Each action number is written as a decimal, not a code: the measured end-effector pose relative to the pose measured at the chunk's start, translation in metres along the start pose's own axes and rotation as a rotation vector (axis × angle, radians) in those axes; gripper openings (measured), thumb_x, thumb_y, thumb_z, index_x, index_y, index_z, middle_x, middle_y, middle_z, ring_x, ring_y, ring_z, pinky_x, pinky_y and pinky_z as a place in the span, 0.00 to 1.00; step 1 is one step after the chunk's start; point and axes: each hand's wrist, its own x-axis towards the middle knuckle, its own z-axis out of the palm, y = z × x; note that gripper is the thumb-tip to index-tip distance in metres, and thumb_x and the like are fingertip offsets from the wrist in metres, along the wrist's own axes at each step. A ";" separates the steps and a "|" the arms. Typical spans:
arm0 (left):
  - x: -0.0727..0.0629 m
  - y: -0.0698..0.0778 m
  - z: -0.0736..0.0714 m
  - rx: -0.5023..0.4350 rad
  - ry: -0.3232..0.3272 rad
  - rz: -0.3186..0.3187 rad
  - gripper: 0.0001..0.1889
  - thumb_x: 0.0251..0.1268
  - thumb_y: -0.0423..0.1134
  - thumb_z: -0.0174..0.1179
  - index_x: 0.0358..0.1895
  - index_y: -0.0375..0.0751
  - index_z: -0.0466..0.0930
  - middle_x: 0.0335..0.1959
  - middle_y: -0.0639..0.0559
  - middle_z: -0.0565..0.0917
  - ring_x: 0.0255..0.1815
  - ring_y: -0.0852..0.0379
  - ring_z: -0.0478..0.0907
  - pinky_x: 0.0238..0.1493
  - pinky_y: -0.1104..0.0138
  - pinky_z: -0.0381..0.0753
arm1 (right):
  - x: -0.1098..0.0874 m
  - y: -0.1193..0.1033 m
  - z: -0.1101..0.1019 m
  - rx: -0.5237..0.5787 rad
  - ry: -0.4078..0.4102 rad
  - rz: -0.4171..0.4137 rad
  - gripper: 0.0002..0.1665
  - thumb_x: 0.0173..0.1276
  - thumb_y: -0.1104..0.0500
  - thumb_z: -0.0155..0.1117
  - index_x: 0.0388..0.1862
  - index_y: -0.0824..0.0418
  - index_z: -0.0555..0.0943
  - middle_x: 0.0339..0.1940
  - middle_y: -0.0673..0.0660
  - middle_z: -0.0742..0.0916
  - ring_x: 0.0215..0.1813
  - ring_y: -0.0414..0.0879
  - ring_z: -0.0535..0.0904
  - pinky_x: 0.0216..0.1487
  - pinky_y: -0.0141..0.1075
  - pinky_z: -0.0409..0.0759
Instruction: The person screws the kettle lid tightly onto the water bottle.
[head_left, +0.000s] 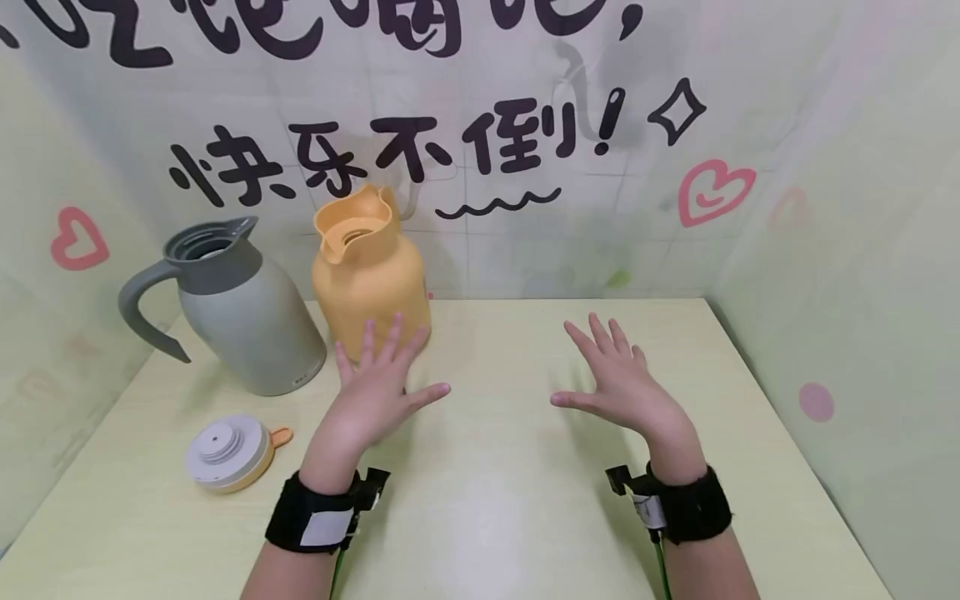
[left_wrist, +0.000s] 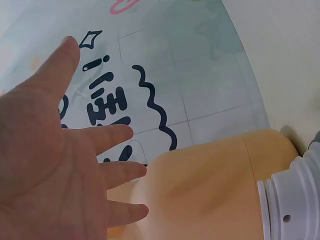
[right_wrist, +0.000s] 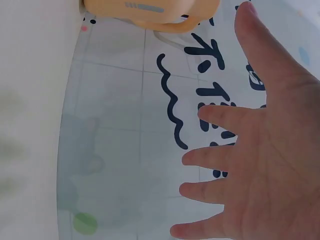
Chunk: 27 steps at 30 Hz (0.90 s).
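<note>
An orange jug (head_left: 371, 283) with a wavy spout and an open, lidless mouth stands at the back. My left hand (head_left: 375, 392) is held in front of it, fingers spread and straight; in the head view the fingertips overlap the jug's lower side. In the left wrist view, the palm (left_wrist: 45, 165) faces the camera with nothing in it. My right hand (head_left: 618, 387) hovers over the right half of the table, its fingers also spread, holding nothing. Left of the left hand lies a round lid (head_left: 228, 450), white on top with an orange base and loop.
A grey jug (head_left: 255, 317) with a dark grey handle and open top stands left of the orange one. Everything rests on a pale wooden table (head_left: 480, 500). A printed cloth (head_left: 510, 242) with black characters hangs behind, and pale cloth walls flank both sides.
</note>
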 end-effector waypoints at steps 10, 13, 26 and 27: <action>-0.005 -0.008 -0.021 -0.021 0.086 0.079 0.41 0.63 0.67 0.51 0.71 0.41 0.62 0.69 0.38 0.65 0.70 0.36 0.57 0.64 0.37 0.48 | 0.011 -0.028 -0.006 0.013 0.129 -0.089 0.54 0.59 0.36 0.66 0.76 0.56 0.56 0.75 0.65 0.57 0.75 0.61 0.47 0.68 0.59 0.49; -0.011 -0.014 -0.032 -0.037 0.144 0.102 0.38 0.64 0.66 0.51 0.68 0.40 0.67 0.61 0.39 0.74 0.60 0.37 0.70 0.58 0.41 0.64 | 0.016 -0.044 -0.003 0.021 0.196 -0.151 0.49 0.61 0.37 0.65 0.74 0.58 0.60 0.73 0.64 0.63 0.73 0.59 0.54 0.67 0.56 0.56; -0.039 -0.055 -0.093 -0.001 0.268 -0.006 0.31 0.72 0.59 0.45 0.60 0.35 0.73 0.42 0.36 0.84 0.42 0.36 0.80 0.37 0.43 0.73 | 0.035 -0.122 0.012 0.120 0.367 -0.400 0.28 0.67 0.46 0.63 0.61 0.58 0.76 0.60 0.54 0.79 0.64 0.46 0.70 0.62 0.40 0.69; -0.041 -0.058 -0.096 -0.002 0.268 -0.019 0.31 0.72 0.59 0.45 0.60 0.35 0.73 0.41 0.35 0.83 0.42 0.36 0.79 0.37 0.43 0.73 | 0.036 -0.127 0.013 0.127 0.372 -0.415 0.27 0.67 0.46 0.63 0.61 0.59 0.76 0.59 0.53 0.80 0.64 0.45 0.71 0.61 0.38 0.69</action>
